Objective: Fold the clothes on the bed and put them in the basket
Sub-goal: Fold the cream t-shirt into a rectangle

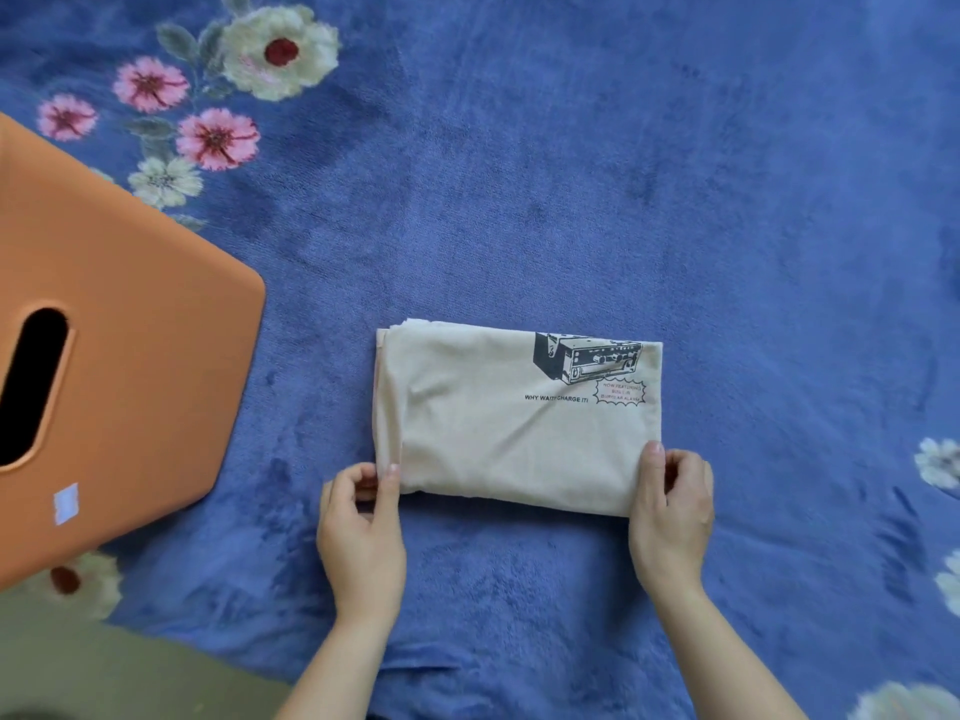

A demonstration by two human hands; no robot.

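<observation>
Left hand (361, 532) and right hand (670, 511) are pinching the folded beige shirt (498, 433) by its near corners. Print is reading "WHY WAIT? CHARGE IT!". Orange basket (130, 330) is sitting left.

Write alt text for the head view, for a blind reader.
The left hand and right hand pinch the near corners of a folded beige T-shirt on a blue floral blanket. An orange basket sits to its left.

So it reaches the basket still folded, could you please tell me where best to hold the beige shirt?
Pinch the beige shirt at its two near corners, from the near edge, where the left hand and right hand grip. It lies flat, and loose layers show at its left end, so catch them all.
</observation>
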